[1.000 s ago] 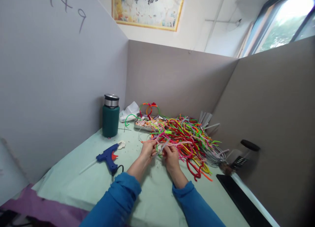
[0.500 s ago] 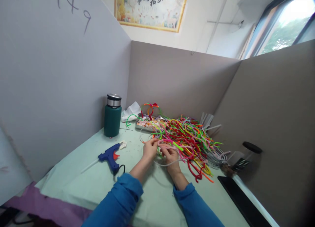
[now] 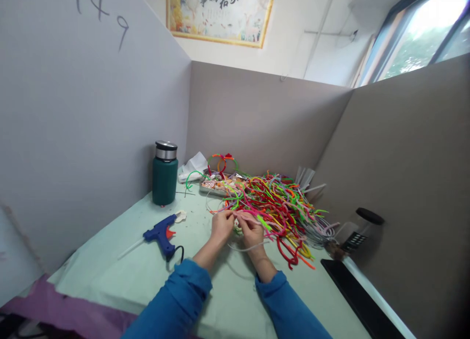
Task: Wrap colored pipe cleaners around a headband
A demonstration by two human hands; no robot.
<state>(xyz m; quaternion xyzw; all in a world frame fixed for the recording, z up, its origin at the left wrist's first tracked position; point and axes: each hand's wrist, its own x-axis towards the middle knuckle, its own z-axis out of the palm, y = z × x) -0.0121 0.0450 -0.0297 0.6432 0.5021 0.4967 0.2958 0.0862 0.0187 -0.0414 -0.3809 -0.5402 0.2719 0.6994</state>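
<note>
Just in front of the pile of coloured pipe cleaners (image 3: pixel 281 199), both hands meet with their fingertips close together. My left hand (image 3: pixel 222 227) is closed in a pinch at the left end of a pale pink pipe cleaner (image 3: pixel 242 214). Pinching the same pink strand from the right is my right hand (image 3: pixel 252 232), its fingers bent. A thin whitish strand (image 3: pixel 244 250) curves below the hands; whether it joins the pink one I cannot tell. The fingers partly hide the exact spot gripped.
To the left lies a blue glue gun (image 3: pixel 161 235) with a glue stick and cord. A dark green bottle (image 3: pixel 165 175) stands behind it. A metal tray (image 3: pixel 216 190) of small pieces, white tissue (image 3: pixel 194 165) and a clear container with a black lid (image 3: pixel 369 215) stand around.
My fingertips have drawn slightly closer together on the pink pipe cleaner. The whole view has shifted slightly, so things sit a little further left.
</note>
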